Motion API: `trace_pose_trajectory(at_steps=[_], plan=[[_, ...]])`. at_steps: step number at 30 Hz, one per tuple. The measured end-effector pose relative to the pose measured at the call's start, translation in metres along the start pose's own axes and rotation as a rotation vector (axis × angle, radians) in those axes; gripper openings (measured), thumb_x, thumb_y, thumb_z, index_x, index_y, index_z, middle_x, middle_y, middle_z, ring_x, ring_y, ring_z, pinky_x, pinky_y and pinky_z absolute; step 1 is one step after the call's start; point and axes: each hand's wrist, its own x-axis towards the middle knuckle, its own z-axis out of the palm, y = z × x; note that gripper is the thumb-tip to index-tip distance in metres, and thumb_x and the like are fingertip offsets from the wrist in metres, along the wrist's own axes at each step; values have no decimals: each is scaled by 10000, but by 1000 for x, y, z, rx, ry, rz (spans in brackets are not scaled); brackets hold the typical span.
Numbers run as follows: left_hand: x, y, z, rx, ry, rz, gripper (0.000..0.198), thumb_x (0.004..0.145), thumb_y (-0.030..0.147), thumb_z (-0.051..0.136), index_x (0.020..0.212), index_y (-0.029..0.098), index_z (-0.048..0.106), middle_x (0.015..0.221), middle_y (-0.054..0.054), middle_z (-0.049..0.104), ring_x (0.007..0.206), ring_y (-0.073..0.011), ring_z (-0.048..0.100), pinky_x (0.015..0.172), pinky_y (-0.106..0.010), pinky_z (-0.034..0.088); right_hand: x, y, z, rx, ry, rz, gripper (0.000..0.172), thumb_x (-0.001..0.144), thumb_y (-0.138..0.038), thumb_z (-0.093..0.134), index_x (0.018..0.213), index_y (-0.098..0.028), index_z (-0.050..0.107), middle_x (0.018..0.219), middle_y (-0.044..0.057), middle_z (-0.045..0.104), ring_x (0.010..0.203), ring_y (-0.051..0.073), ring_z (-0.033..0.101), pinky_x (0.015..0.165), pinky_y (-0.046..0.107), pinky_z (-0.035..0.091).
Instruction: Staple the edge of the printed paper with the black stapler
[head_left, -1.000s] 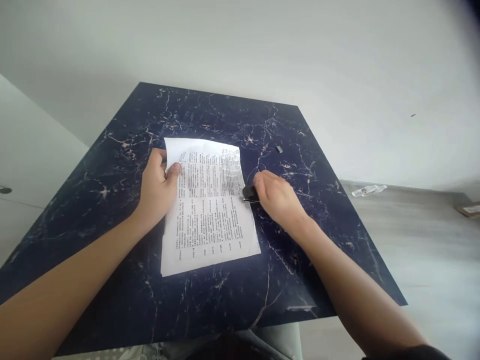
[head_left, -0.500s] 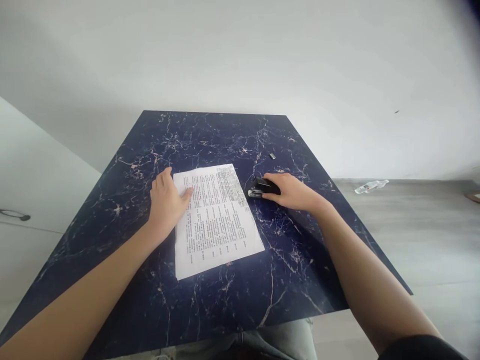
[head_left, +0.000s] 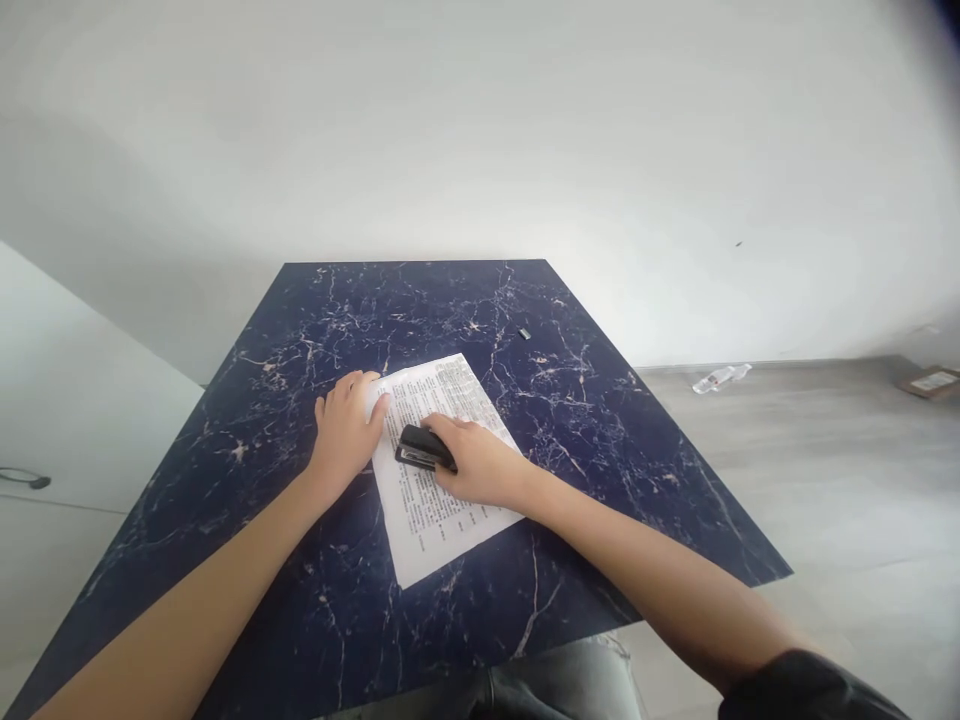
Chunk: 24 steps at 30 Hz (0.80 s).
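While the right hand [head_left: 481,464] grips a black, oblong stapler [head_left: 424,446] over white, printed, rectangular paper [head_left: 442,515] at the frame's centre, the loosely spread left hand [head_left: 347,430] rests by its upper-left corner — seemingly a positioning step, next calling for careful stapler alignment.

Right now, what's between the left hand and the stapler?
In the head view, only a strip of printed paper shows between the left hand and the stapler held in the right hand.

Blue-black marbled table [head_left: 360,320] — printed paper [head_left: 412,505] lies on it, and a small strip [head_left: 524,334], possibly staples.
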Motion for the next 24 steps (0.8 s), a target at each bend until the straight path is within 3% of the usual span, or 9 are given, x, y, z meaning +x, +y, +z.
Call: trace_pose_trajectory(at_steps=[3, 6, 10, 13, 16, 18, 20, 21, 24], plan=[[1, -3, 0, -40, 55, 3, 369, 1055, 356, 425, 1353, 200, 577, 1421, -170, 622, 1369, -361, 557, 1160, -612, 405, -14, 5, -8, -1, -15, 141, 467, 834, -132, 563, 1299, -177, 555, 989, 92, 724, 802, 230, 653, 695, 340, 483], [2, -6, 1, -50, 67, 11, 334, 1055, 355, 440, 1316, 201, 581, 1397, -167, 630, 1357, -356, 564, 1147, -594, 423, -48, 15, -18, 12, 50, 324, 499, 839, -129, 571, 1335, -179, 549, 981, 109, 737, 785, 236, 681, 649, 323, 468], [1, -5, 2, -39, 56, 16, 313, 1053, 357, 448, 1287, 206, 589, 1390, -181, 627, 1348, -385, 564, 1135, -623, 417, -99, 34, -33, -5, 169, 573, 399, 894, -209, 559, 1291, -169, 552, 884, 101, 730, 706, 254, 693, 593, 342, 485], [1, -3, 2, -32, 64, 4, 294, 1041, 343, 468, 1273, 213, 595, 1380, -180, 632, 1318, -392, 582, 1130, -635, 412, -119, 46, -48, 53, 135, 620, 450, 923, -334, 608, 1340, -177, 538, 979, 135, 748, 746, 283, 724, 597, 391, 545], [2, -3, 2, -46, 69, -9, 280, 1051, 313, 430, 1253, 218, 600, 1362, -173, 643, 1311, -385, 586, 1119, -639, 418, -117, 61, -68, 216, 93, 525, 617, 928, -502, 683, 1458, -237, 511, 1326, 191, 699, 1050, 329, 745, 786, 465, 624], [3, -4, 1, -68, 74, -11, 280, 1054, 280, 404, 1241, 216, 603, 1348, -170, 648, 1307, -377, 590, 1117, -634, 423, -105, 75, -78, 226, 254, 483, 514, 991, -572, 592, 1392, -251, 577, 1398, 174, 669, 1208, 326, 694, 944, 505, 600], [4, -5, 1, -87, 82, -12, 279, 1046, 250, 402, 1232, 209, 605, 1331, -173, 649, 1298, -370, 595, 1113, -621, 433, -88, 93, -81, 82, 453, 461, 454, 1035, -595, 496, 1279, -239, 635, 1382, 158, 675, 1290, 326, 643, 1066, 559, 530], [4, -6, 1, -93, 86, -13, 278, 1041, 238, 404, 1227, 205, 607, 1320, -175, 650, 1290, -368, 598, 1111, -615, 438, -79, 102, -79, -26, 473, 438, 467, 1024, -609, 512, 1268, -233, 643, 1421, 159, 650, 1349, 339, 599, 1123, 584, 480], [5, -9, 1, -101, 95, 0, 272, 1029, 221, 412, 1214, 202, 612, 1307, -177, 648, 1276, -362, 602, 1105, -602, 449, -51, 126, -65, -259, 220, 336, 603, 1012, -653, 512, 1434, -230, 592, 1696, 161, 376, 1598, 359, 287, 1275, 589, 274]])
